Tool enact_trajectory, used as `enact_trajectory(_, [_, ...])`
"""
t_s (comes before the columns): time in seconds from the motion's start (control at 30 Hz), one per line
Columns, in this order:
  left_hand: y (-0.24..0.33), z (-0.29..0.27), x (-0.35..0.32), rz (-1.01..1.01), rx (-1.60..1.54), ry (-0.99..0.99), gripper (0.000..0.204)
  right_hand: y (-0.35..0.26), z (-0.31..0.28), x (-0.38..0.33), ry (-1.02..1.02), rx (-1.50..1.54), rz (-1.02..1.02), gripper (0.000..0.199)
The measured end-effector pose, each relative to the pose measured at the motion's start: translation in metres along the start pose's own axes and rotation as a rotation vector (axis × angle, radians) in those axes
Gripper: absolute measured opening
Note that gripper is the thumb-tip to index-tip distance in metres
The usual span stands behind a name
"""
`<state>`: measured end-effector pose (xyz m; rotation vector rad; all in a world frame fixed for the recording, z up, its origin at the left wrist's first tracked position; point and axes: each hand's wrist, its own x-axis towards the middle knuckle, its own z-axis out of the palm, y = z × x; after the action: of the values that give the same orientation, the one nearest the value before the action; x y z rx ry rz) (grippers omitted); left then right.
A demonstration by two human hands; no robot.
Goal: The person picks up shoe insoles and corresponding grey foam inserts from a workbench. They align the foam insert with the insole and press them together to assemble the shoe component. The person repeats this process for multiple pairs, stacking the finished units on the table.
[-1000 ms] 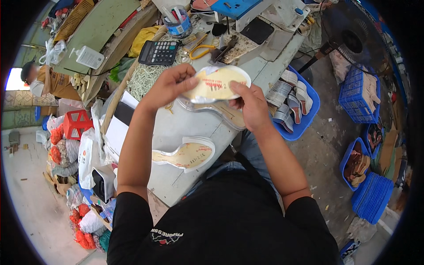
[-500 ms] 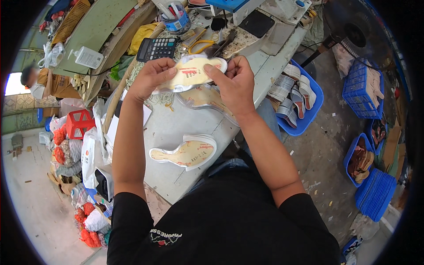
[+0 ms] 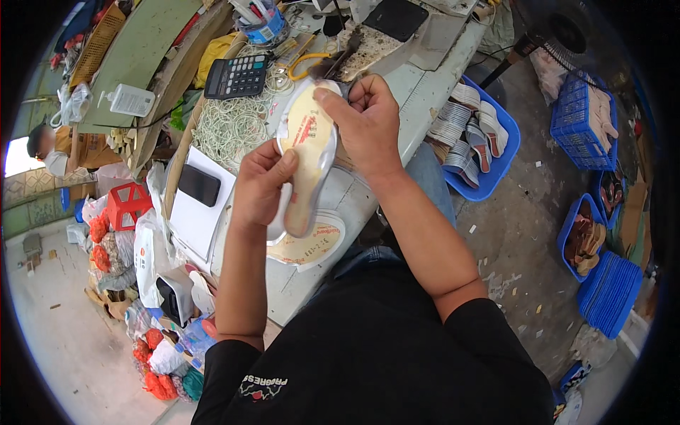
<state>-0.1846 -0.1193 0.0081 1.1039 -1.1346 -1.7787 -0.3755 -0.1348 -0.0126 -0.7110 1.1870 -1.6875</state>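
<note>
Both forearms rise from the lower edge and meet above the counter (image 3: 425,78). The left hand (image 3: 261,185) curls around the heel end of a shoe insole (image 3: 309,152), thumb pressed on its upper face, fingers wrapped behind. The right hand (image 3: 367,124) is closed in a pinch on the toe end, forefinger stretched across the tip. The insole hangs between them, tilted, clear of the counter, tan on its face with a pale, glossy rim and red print.

One more insole (image 3: 312,244) of the same tan board lies flat on the grey counter just below the held one. One black calculator (image 3: 236,76) sits beyond a heap of whitish elastic loops (image 3: 230,124). One dark phone (image 3: 199,185) rests on a white sheet (image 3: 190,219). One pair of yellow-handled scissors (image 3: 306,64) lies near a stained, crusted board (image 3: 368,46).

On the floor, one blue plastic basin (image 3: 496,163) holds stacked soles, and two blue slatted crates (image 3: 577,117) (image 3: 575,216) stand further off, beside one stack of blue trays (image 3: 613,294).
</note>
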Motion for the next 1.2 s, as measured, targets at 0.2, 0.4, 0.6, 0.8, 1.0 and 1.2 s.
enact_trajectory(0.2, [-0.012,0.042,-0.001,0.046,-0.143,0.065,0.026,-0.007,-0.022,-0.013,-0.17,0.148,0.037,0.025])
enact_trajectory(0.4, [-0.009,0.066,0.015,0.121,-0.245,0.212,0.02,-0.019,-0.062,-0.029,-0.474,-0.201,0.155,0.031])
enact_trajectory(0.6, [0.001,0.066,0.032,0.197,-0.199,0.306,0.026,-0.026,-0.05,-0.03,-0.488,-0.079,0.409,0.039])
enact_trajectory(0.8, [-0.013,0.048,0.002,0.128,-0.179,0.427,0.031,-0.044,-0.036,-0.057,-0.608,-0.664,0.125,0.047])
enact_trajectory(1.0, [-0.052,-0.006,-0.11,-0.185,0.661,0.209,0.026,-0.008,-0.07,-0.093,-0.643,-1.032,-0.236,0.074])
enact_trajectory(1.2, [-0.032,-0.053,-0.145,0.058,1.011,0.218,0.032,0.022,-0.084,-0.03,-0.637,-1.073,-0.374,0.065])
